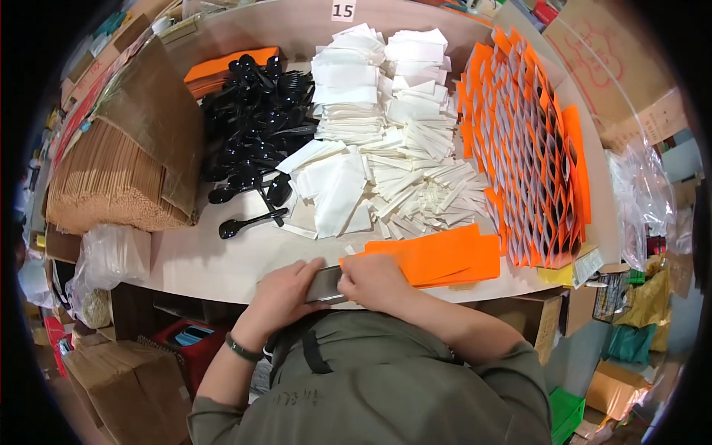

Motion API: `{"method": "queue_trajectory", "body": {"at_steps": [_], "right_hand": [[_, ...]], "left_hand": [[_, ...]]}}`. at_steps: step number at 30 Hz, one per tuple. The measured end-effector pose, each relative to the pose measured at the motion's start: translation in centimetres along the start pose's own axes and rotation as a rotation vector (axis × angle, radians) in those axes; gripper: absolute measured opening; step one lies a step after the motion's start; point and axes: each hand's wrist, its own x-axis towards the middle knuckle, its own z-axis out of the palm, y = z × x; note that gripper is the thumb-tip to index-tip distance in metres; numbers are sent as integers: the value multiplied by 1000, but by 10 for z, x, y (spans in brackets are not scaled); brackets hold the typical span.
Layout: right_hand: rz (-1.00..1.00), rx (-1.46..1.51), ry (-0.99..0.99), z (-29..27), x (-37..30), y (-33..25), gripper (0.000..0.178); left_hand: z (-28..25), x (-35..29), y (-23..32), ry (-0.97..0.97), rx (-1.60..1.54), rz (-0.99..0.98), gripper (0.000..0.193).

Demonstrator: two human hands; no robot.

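Both hands at near counter (193, 259) edge: left hand (285, 285) and right hand (374, 278), fingers pinching grey flat strip (324, 284). Risk: slip w/ loose grip drags orange sheet stack (437, 256) off edge

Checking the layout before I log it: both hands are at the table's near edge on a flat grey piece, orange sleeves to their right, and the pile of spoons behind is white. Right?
Not quite. In the head view the spoons are black; the white heap beside them is napkins. The rest holds: left hand and right hand on the grey piece, orange sleeves to the right.
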Motion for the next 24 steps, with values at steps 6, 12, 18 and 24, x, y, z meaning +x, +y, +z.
{"method": "queue_trajectory", "body": {"at_steps": [6,12,18,24], "right_hand": [[-142,-260,174,-94,52,80,12],[-362,-355,467,-95,49,89,23],[-846,-568,155,-88,93,21,5],[-633,-697,-16,-59,118,34,5]], "left_hand": [[-4,3,-21,365,-101,64,58],[-13,-27,-83,657,-9,-210,40],[-29,0,-106,650,170,-215,23],[-21,15,-106,541,188,-283,12]]}}
